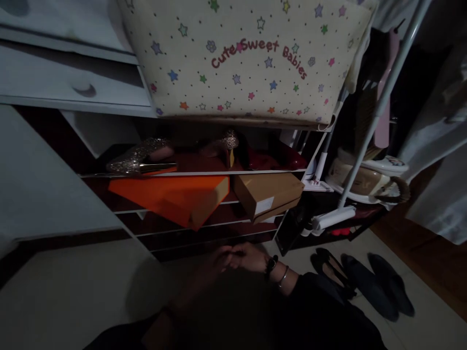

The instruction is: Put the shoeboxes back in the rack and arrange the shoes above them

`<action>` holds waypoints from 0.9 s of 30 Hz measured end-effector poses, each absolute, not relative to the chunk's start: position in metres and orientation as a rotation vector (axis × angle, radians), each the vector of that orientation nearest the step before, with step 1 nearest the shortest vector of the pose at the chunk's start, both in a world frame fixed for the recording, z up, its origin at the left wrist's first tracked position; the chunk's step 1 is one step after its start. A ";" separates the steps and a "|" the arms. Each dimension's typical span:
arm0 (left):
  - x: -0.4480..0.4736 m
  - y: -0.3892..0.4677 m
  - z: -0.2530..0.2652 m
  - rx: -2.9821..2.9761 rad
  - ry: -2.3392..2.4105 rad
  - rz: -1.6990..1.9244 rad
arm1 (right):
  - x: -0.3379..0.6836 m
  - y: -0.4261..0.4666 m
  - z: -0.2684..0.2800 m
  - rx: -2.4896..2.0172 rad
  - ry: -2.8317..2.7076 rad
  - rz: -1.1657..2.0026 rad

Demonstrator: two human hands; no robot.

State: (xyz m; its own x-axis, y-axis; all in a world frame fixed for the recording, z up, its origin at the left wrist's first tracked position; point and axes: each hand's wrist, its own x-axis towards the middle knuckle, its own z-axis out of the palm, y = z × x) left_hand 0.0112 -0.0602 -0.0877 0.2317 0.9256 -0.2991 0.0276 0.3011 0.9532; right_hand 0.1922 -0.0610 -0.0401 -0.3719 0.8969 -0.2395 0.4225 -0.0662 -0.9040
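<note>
My left hand and my right hand meet at the fingertips, low in front of the shoe rack. Both have curled fingers; the dim light hides whatever may be between them. On my right wrist are a dark bracelet and a silver bangle. Above my hands, an orange box and a brown shoebox stick out of the rack. Glittery high heels and red shoes occupy its top shelf.
A star-patterned fabric cover hangs over the rack's top. White drawers stand to the left. At right are a pale pole, a pink-handled brush and a low rack. Dark slip-on shoes lie on the tiled floor.
</note>
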 end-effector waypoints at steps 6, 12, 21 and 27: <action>-0.003 -0.070 -0.071 1.069 1.145 0.754 | 0.186 -0.059 -0.045 -1.346 -1.740 1.509; -0.006 -0.063 -0.073 1.118 1.129 0.689 | 0.194 -0.054 -0.053 -1.432 -1.756 1.487; -0.010 -0.065 -0.064 1.139 1.191 0.643 | 0.203 -0.052 -0.055 -1.659 -2.084 1.212; -0.011 -0.070 -0.053 1.160 1.172 0.645 | 0.214 -0.056 -0.053 -1.833 -2.174 1.033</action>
State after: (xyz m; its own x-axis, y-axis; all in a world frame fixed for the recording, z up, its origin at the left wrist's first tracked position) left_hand -0.0108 -0.0704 -0.0525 0.3159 0.8768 -0.3626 0.1626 0.3265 0.9311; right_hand 0.2135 -0.0555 -0.0531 -0.2616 0.9072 -0.3295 0.8285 0.0359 -0.5589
